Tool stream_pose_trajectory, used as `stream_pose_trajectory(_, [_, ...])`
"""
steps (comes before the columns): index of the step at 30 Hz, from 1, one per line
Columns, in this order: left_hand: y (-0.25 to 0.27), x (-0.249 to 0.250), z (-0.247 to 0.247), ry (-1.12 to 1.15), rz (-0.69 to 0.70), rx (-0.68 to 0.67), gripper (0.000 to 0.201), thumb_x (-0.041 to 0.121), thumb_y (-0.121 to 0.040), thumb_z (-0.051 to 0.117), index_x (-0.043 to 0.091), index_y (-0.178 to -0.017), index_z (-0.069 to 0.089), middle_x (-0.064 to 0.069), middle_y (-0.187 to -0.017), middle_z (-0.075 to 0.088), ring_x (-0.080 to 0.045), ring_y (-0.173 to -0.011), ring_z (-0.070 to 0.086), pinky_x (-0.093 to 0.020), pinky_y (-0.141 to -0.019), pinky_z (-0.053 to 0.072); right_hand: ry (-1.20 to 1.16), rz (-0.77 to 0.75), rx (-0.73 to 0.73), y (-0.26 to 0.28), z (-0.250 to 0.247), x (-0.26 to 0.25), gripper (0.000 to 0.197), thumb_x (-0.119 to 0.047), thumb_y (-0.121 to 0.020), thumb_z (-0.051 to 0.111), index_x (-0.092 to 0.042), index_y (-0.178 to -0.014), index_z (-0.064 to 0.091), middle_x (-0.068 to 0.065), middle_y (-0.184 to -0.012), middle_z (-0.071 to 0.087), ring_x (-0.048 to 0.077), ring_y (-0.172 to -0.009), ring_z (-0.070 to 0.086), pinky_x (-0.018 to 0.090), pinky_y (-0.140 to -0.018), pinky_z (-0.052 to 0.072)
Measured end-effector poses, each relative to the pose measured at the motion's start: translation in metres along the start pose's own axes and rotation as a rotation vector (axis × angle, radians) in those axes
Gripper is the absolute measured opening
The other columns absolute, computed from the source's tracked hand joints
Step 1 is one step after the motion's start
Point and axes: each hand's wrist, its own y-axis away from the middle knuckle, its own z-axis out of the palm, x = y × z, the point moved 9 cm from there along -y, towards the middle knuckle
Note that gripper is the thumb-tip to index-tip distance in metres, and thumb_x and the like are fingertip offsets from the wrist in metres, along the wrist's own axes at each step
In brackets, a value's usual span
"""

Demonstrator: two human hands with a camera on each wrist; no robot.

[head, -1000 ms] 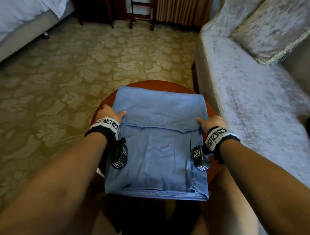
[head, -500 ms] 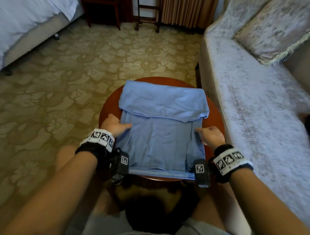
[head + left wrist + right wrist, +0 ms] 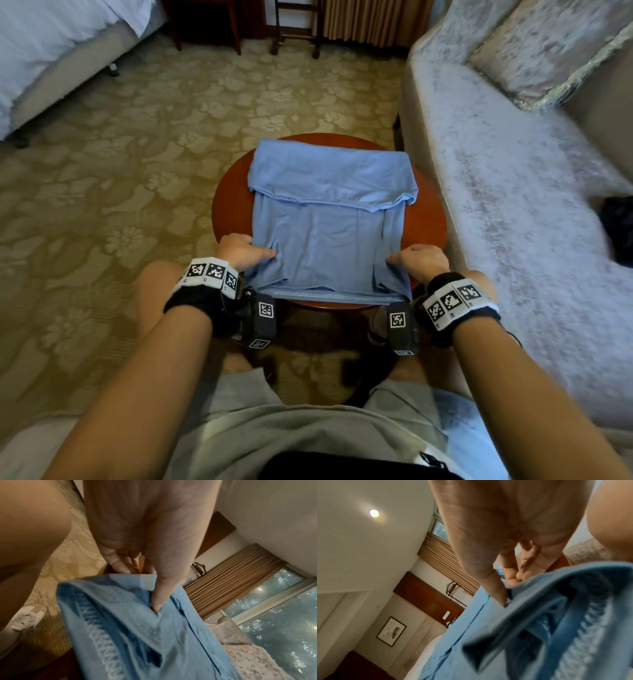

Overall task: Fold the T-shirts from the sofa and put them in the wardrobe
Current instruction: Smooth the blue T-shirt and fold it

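- A hotel-style bedroom: a bed with white linen stands across the patterned carpet from the sofa.
- Curtains hang beyond the sofa's far end.

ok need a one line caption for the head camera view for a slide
Both hands, left hand and right hand, pinch the near corners of a half-folded blue T-shirt on a round wooden table beside the sofa.

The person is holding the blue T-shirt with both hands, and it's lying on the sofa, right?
Not quite. Both the left hand and the right hand do hold the blue T-shirt, pinching its near corners, but it is lying on the round wooden table, not on the sofa beside it. The head view shows this.
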Motion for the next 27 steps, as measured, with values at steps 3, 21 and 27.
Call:
stream_pose_trajectory(3, [-0.001, -0.003, 0.000, 0.030, 0.017, 0.013, 0.038, 0.038, -0.077, 0.076, 0.002, -0.090, 0.073, -0.012, -0.103, 0.068, -0.026, -0.093, 0.064, -0.033, -0.080, 0.051, -0.085, -0.046, -0.003, 0.004, 0.008, 0.002, 0.029, -0.046, -0.070, 0.077, -0.020, -0.083, 0.075, 0.008, -0.116, 0.062, 0.028, -0.107, 0.058, 0.041, -0.098, 0.049])
stream_pose_trajectory(21, [0.028, 0.012, -0.004, 0.125, 0.471, -0.087, 0.043, -0.018, -0.090, 0.044, 0.013, -0.094, 0.072, -0.007, -0.095, 0.069, -0.010, -0.092, 0.064, -0.021, -0.081, 0.050, -0.478, -0.390, -0.189, 0.034, 0.010, -0.002, 0.054, 0.023, -0.074, 0.032, -0.007, -0.095, 0.073, 0.010, -0.098, 0.069, 0.025, -0.091, 0.062, 0.014, -0.064, 0.051])
stream_pose_trajectory(27, [0.026, 0.003, -0.003, 0.050, 0.455, -0.027, 0.042, -0.016, -0.079, 0.063, 0.015, -0.107, 0.073, -0.006, -0.091, 0.062, -0.021, -0.088, 0.059, -0.029, -0.085, 0.047, -0.329, -0.475, -0.065, 0.031, 0.015, 0.007, 0.061, 0.016, -0.076, 0.065, -0.042, -0.092, 0.072, -0.004, -0.111, 0.071, 0.016, -0.111, 0.064, 0.041, -0.103, 0.049])
